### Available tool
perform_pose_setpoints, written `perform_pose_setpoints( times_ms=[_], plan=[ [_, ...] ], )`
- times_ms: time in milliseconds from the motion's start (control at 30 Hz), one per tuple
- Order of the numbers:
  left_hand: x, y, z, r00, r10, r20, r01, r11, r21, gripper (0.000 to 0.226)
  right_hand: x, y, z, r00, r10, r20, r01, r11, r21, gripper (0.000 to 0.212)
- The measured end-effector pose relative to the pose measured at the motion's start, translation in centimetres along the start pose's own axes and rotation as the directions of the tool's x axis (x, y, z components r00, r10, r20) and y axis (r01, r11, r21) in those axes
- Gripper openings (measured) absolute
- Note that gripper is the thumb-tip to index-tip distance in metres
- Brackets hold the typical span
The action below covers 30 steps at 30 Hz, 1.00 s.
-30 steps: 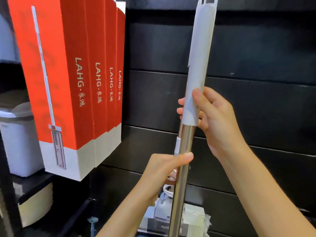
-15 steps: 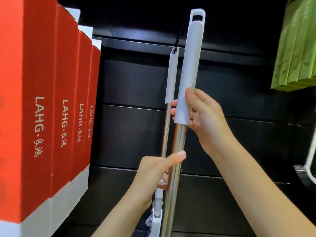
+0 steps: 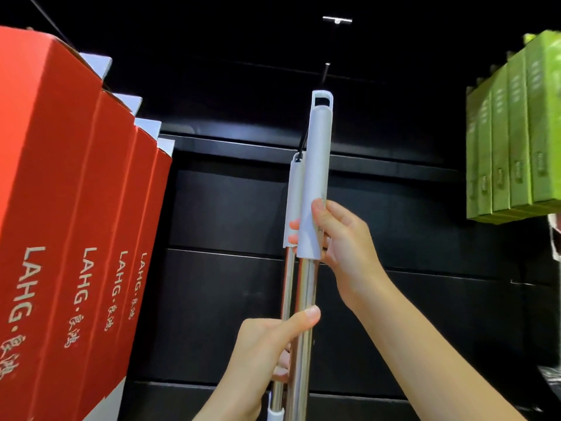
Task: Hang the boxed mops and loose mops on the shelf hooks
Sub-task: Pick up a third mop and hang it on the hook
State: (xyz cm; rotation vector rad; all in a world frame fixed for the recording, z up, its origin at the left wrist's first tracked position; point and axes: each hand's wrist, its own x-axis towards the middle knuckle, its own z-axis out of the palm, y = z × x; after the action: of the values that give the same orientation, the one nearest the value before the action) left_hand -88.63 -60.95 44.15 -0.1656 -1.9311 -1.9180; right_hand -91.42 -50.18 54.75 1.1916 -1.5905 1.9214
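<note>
Mop [image 3: 315,183] stands upright, your right hand [image 3: 343,238] clamped on its grey sleeve, left hand [image 3: 267,338] wrapped around the steel pole below. It looks stiff, long and light; steel may slip, so lift by the sleeve toward the hook [image 3: 325,69] above.

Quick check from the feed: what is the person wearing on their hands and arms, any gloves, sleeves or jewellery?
Nothing shows on either. The left hand and right hand are bare, with no gloves and no rings visible on the fingers. Both forearms are uncovered as far as the frame reaches: no sleeves, watch or bracelet in view. Nails look short and unpainted.
</note>
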Motion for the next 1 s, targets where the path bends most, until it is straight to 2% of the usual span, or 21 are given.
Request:
perform_pose_setpoints(
  times_ms=[200,567,800,1000],
  plan=[
    [0.9,1.3,0.6,1.000,0.009,0.002,-0.009,1.000,-0.008,0.074,1.0,-0.9,-0.5,0.999,-0.046,0.019,0.045,0.998,0.041,0.014],
    [1.7,3.6,1.2,0.991,0.127,0.044,-0.125,0.991,-0.039,0.051,3.4,-2.5,-0.7,0.994,-0.108,0.034,0.105,0.992,0.075,0.014],
    [2.0,3.5,1.4,0.989,0.140,0.043,-0.135,0.986,-0.098,0.058,4.1,-2.1,-0.7,0.997,-0.073,0.013,0.072,0.994,0.083,0.014],
    [2.5,2.3,0.9,0.996,0.091,0.020,-0.090,0.994,-0.069,0.059,4.0,-0.2,-0.7,1.000,-0.006,0.023,0.004,0.996,0.087,0.010]
  ],
)
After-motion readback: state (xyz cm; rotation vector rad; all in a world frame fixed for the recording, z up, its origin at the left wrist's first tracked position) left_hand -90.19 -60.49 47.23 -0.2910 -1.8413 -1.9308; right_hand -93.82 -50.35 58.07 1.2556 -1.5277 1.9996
